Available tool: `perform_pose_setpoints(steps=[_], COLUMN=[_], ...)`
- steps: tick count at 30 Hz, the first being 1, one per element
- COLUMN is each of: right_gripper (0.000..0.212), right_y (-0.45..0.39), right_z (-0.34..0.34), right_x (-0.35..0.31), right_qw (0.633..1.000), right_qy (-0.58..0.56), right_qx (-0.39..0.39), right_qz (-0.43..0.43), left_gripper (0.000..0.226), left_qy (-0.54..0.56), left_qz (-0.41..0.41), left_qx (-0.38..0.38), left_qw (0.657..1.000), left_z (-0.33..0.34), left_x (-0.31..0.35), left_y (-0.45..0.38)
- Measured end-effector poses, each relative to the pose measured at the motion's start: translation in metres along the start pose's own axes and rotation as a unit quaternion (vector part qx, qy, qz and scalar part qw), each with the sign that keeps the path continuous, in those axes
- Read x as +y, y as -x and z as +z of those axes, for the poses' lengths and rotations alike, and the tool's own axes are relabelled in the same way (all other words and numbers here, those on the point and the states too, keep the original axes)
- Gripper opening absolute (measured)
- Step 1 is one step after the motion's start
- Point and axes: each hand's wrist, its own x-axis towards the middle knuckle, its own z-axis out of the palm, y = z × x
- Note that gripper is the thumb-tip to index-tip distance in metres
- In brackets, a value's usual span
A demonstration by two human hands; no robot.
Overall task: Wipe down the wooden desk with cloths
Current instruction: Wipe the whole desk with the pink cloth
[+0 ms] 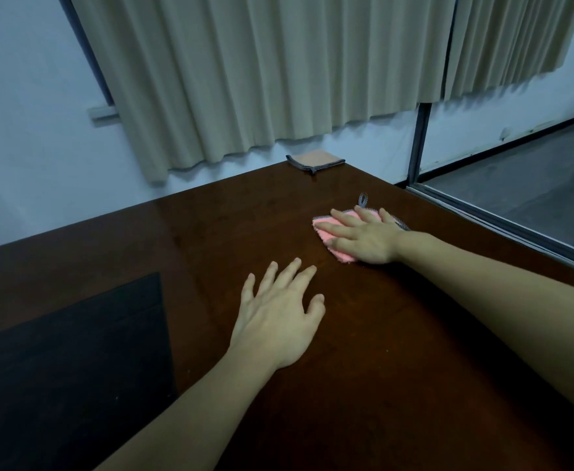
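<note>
- Leftmost, a black rectangular mat (71, 351) lies flat on the dark brown glossy wooden desk (211, 232).
- Next, the left hand (279, 317) sits over bare wood, fingers spread and relaxed, grasping nothing.
- Further right, the right hand (364, 236) presses flat, fingers straight, on a fluffy pink cloth with grey trim (340, 248).
- At the desk's far corner lies a folded peach cloth with grey edging (314, 159), under beige pleated curtains (262, 79).

Two cloths: pink cloth (341, 244) under right hand (364, 237), folded peach cloth (314, 160) at far corner. Two hands; left hand (277, 321) bare. One desk (211, 232). One black pad (71, 351). Two curtains (262, 69).
</note>
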Motion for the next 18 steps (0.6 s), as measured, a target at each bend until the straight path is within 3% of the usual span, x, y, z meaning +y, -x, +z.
perform_pose_setpoints(steps=[8, 14, 18], right_gripper=[0.055, 0.057, 0.058], right_y=[-0.019, 0.078, 0.132], right_z=[-0.005, 0.017, 0.029], right_x=[-0.009, -0.013, -0.004], right_qw=[1.000, 0.998, 0.998], right_qy=[-0.008, 0.012, 0.007], right_qx=[-0.008, -0.013, -0.009], right_qz=[0.018, -0.065, -0.067], left_gripper=[0.056, 0.057, 0.057], left_qy=[0.012, 0.002, -0.001], left_qz=[0.004, -0.009, -0.013], left_qx=[0.004, 0.008, 0.009], left_qw=[1.000, 1.000, 1.000], left_z=[-0.002, 0.002, 0.001], left_x=[0.003, 0.004, 0.005], left_y=[0.004, 0.002, 0.002])
